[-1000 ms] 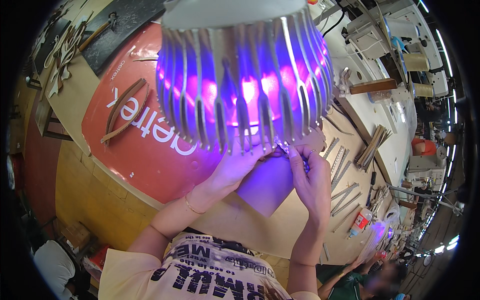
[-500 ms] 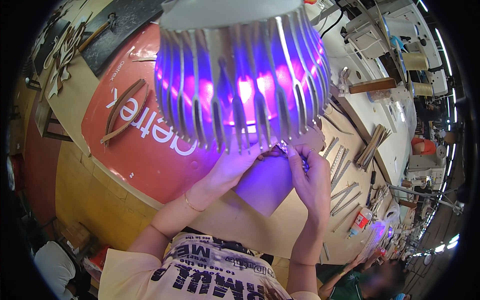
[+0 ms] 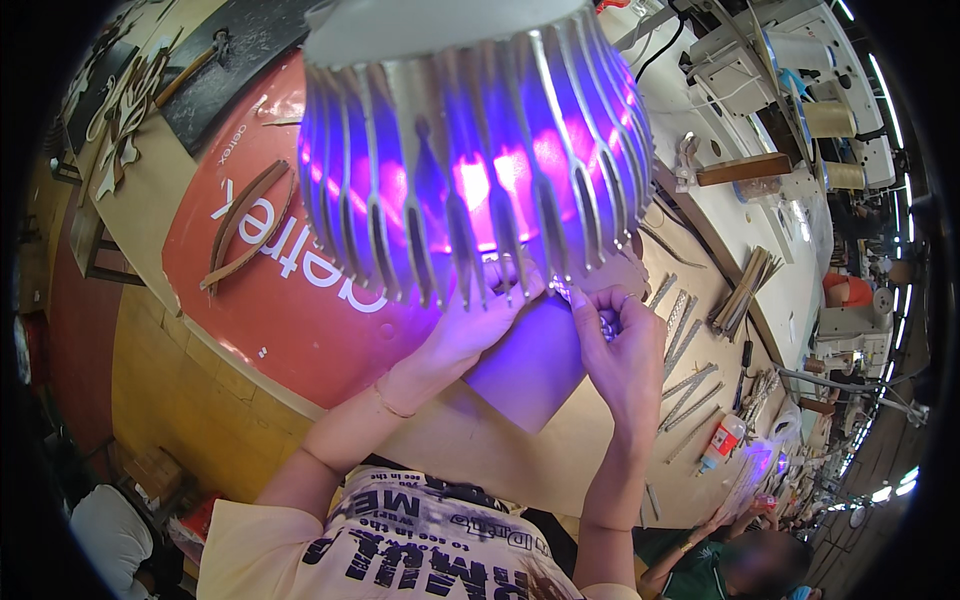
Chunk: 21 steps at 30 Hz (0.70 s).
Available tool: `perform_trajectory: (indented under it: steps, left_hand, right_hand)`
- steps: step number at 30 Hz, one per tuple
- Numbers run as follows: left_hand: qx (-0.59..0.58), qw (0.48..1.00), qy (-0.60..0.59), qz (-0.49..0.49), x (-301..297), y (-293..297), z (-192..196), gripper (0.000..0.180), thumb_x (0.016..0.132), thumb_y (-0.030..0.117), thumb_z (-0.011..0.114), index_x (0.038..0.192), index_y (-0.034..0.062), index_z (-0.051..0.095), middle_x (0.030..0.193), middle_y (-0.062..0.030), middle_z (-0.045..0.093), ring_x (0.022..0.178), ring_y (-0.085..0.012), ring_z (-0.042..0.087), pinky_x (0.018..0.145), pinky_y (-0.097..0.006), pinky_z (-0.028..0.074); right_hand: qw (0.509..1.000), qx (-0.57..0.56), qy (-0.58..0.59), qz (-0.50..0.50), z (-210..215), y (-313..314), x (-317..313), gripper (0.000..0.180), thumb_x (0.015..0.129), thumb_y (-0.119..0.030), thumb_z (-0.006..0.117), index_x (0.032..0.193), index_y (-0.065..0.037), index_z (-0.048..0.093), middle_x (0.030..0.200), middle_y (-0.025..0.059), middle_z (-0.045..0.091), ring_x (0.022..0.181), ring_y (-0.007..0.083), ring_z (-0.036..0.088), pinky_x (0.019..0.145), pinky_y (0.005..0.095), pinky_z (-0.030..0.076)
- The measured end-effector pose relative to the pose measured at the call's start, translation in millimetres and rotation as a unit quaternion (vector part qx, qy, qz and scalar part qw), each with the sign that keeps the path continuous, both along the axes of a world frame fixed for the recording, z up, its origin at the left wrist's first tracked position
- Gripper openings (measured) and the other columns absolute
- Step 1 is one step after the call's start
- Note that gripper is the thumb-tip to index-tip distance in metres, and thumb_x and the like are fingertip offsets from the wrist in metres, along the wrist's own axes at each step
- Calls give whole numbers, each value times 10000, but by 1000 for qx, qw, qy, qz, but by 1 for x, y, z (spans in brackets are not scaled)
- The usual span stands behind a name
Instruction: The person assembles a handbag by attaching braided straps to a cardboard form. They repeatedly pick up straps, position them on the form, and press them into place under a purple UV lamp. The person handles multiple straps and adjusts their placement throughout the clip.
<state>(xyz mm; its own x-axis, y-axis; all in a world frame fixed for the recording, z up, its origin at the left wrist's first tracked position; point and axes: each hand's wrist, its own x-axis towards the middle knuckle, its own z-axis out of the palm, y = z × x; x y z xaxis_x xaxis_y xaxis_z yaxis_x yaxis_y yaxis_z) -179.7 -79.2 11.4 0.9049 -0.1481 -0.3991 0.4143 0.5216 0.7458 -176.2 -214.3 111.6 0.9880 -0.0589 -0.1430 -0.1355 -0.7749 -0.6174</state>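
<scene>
A finned lamp (image 3: 475,170) glowing purple hangs over my work and covers part of my left hand (image 3: 482,322). My right hand (image 3: 622,345) is closed, with thumb and index finger pinching a small shiny braided strip (image 3: 560,289). The strip's other end meets the fingers of my left hand, which look closed on it, though the lamp's fins hide some of them. Beneath both hands lies a flat sheet (image 3: 525,385), tinted violet by the light.
Left of my hands is a red mat (image 3: 330,350) with a curved brown strip (image 3: 245,225). Several braided strips (image 3: 688,390), a small glue bottle (image 3: 722,442) and a strip bundle (image 3: 745,292) lie right. Thread cones (image 3: 830,120) stand at far right; a co-worker (image 3: 690,575) sits lower right.
The lamp appears shifted slightly left and up in the picture. My left hand has moved a little left, and slightly more of the braided strip shows between my hands.
</scene>
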Motion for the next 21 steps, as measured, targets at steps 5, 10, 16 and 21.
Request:
perform_trajectory:
  steps: [5, 10, 16, 21]
  left_hand:
    - [25, 999, -45, 13, -1, -5, -11, 199, 952, 191, 633, 965, 10, 714, 828, 41, 598, 751, -26, 506, 671, -186, 398]
    - [88, 995, -30, 43, -1, -13, -17, 170, 943, 129, 629, 940, -24, 703, 915, -17, 640, 869, -64, 575, 794, -208, 445]
    - [40, 998, -27, 34, -5, -13, -24, 164, 937, 127, 638, 924, -24, 698, 915, -10, 632, 860, -60, 567, 782, -214, 449]
    - [150, 983, -99, 46, 0, -16, -42, 169, 921, 130, 659, 915, -30, 713, 903, -23, 629, 857, -80, 567, 772, -228, 455]
  right_hand:
    - [1000, -26, 0, 1, 0, 1, 3, 228, 854, -170, 712, 803, 49, 676, 587, 26, 591, 508, 61, 459, 483, 243, 363]
    - [999, -31, 23, -14, -1, 2, 2, 190, 844, -136, 705, 832, 40, 633, 568, 31, 580, 496, 63, 476, 483, 240, 365]
    - [999, 28, 21, 3, -1, -7, 2, 311, 846, -52, 670, 1047, -18, 435, 574, 37, 575, 500, 70, 495, 488, 231, 357]
    - [999, 44, -19, 1, -6, -6, 3, 299, 843, -70, 660, 1035, -29, 434, 532, 80, 563, 430, 128, 459, 447, 297, 328]
